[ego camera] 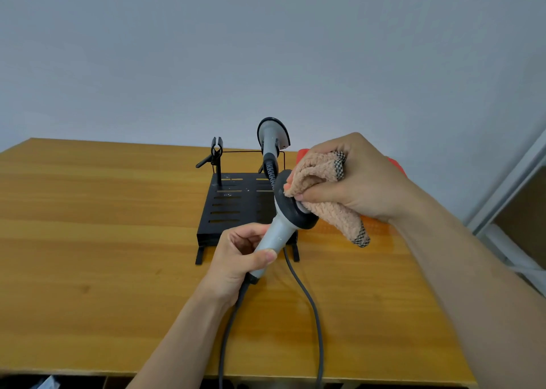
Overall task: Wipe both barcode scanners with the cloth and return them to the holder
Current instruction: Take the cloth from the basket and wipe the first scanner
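Observation:
My left hand (236,258) grips the grey handle of a barcode scanner (279,232) and holds it tilted above the table, its black-rimmed head pointing up and right. My right hand (351,181) clutches a bunched pink cloth (322,193) with checked edging and presses it against the scanner's head. A second grey scanner (270,135) stands upright in the right clip of the black holder (233,211) behind. The holder's left clip (216,152) is empty. The held scanner's dark cable (307,306) loops down over the table's front edge.
The wooden table (103,240) stretches wide to the left of the holder. An orange-red object (396,164) lies behind my right hand, mostly hidden. A plain wall rises behind the table, and a white frame (508,205) stands at the right.

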